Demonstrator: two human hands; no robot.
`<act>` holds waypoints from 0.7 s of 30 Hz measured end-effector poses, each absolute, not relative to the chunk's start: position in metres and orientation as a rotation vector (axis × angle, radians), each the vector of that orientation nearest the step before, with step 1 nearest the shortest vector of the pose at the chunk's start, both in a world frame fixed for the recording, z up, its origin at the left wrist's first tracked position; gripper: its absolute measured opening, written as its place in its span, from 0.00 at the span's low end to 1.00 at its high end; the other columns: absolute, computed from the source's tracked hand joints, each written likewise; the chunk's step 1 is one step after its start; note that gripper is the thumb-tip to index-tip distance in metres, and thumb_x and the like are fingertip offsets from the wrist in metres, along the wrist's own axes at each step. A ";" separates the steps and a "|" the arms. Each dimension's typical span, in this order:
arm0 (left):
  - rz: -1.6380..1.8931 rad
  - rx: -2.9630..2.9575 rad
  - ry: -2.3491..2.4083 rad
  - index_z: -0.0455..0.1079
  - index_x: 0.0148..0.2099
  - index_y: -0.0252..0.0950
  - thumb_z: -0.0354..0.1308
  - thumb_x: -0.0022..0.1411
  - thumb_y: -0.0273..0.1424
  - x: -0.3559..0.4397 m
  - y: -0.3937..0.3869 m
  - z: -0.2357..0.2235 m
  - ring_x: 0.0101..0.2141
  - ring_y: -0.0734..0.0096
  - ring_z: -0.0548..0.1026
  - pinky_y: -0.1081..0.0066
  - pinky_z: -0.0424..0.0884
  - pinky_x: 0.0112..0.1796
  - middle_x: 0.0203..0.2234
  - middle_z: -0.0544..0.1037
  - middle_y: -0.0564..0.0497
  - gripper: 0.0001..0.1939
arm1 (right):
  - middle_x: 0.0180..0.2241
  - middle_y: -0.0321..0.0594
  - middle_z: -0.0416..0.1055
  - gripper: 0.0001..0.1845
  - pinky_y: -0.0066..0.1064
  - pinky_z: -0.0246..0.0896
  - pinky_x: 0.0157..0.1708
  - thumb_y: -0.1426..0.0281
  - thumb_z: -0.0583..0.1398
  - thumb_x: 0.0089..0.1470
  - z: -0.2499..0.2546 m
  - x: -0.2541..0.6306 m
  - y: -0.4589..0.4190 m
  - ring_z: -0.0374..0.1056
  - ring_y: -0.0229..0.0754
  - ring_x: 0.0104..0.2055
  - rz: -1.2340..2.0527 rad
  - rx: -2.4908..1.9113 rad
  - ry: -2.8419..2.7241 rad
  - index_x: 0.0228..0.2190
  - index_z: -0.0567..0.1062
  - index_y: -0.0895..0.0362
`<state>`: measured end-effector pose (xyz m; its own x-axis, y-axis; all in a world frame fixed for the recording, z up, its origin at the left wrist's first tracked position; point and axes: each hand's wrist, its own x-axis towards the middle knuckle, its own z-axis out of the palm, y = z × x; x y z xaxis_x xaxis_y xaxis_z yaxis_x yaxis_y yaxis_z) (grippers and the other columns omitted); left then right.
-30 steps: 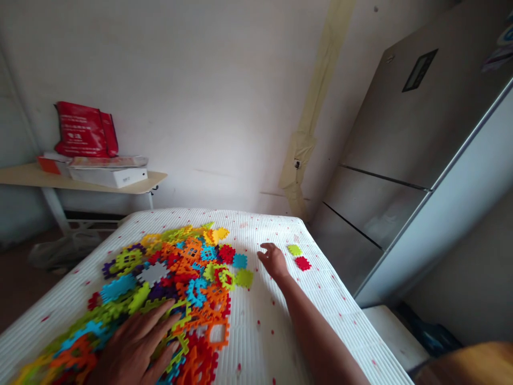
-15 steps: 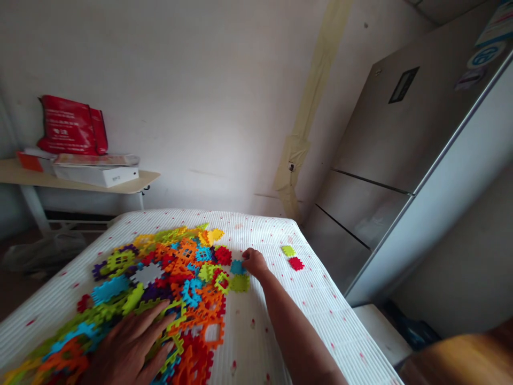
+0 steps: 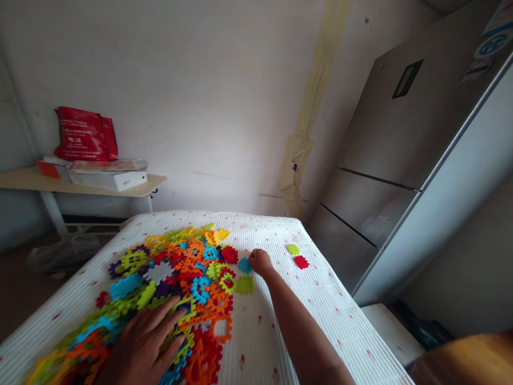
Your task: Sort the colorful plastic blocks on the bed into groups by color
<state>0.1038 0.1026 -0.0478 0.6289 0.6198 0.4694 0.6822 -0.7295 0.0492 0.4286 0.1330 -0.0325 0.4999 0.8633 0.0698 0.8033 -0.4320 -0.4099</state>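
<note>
My right hand (image 3: 261, 263) is closed at the far side of the pile, its fingers at the right edge of a blue interlocking tile (image 3: 245, 265); the fingertips themselves are hidden. Close by lies a green square tile (image 3: 245, 285), with a red toothed tile (image 3: 230, 255) at the pile's edge. My left hand (image 3: 146, 342) rests with fingers spread on the heap of coloured interlocking plastic tiles (image 3: 192, 294), over green frame-shaped ones. Farther right, a small green tile (image 3: 293, 249) and a red tile (image 3: 301, 262) lie side by side on the cloth.
A white ribbed cloth (image 3: 256, 342) with red specks covers the table. Behind it stands a wall, with a tall grey refrigerator (image 3: 385, 128) to the right. On the left, a side table (image 3: 156, 184) holds a white box (image 3: 120, 181) and a red bag (image 3: 86, 133).
The view has shifted slightly, so everything sits a little farther right. My right hand has turned and its fingers have closed more at the blue tile. My left hand stays on the heap.
</note>
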 end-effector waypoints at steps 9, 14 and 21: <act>-0.755 -2.682 -1.080 0.71 0.49 0.51 0.51 0.57 0.41 0.103 0.103 -0.051 0.49 0.63 0.72 0.61 0.71 0.48 0.51 0.72 0.57 0.18 | 0.40 0.47 0.68 0.20 0.28 0.60 0.34 0.77 0.46 0.55 -0.034 0.489 0.061 0.66 0.40 0.35 -0.463 -2.100 -1.343 0.45 0.71 0.61; -0.741 -2.716 -1.107 0.71 0.50 0.51 0.51 0.56 0.43 0.102 0.107 -0.058 0.50 0.61 0.71 0.60 0.69 0.50 0.52 0.71 0.56 0.19 | 0.34 0.44 0.68 0.17 0.26 0.59 0.30 0.78 0.46 0.57 -0.053 0.505 -0.006 0.65 0.38 0.32 -0.699 -1.861 -1.706 0.40 0.72 0.58; -0.722 -2.710 -1.083 0.72 0.49 0.50 0.52 0.56 0.45 0.100 0.112 -0.066 0.50 0.61 0.71 0.60 0.68 0.49 0.52 0.72 0.55 0.19 | 0.29 0.40 0.67 0.14 0.27 0.58 0.33 0.81 0.48 0.49 -0.054 0.493 -0.055 0.63 0.39 0.32 -0.526 -1.873 -1.816 0.27 0.70 0.55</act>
<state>0.1003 0.1118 -0.0658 0.6266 0.6142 0.4797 0.6789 -0.7325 0.0510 0.4928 -0.0550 -0.0536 0.0479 0.8150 0.5775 0.9974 -0.0084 -0.0709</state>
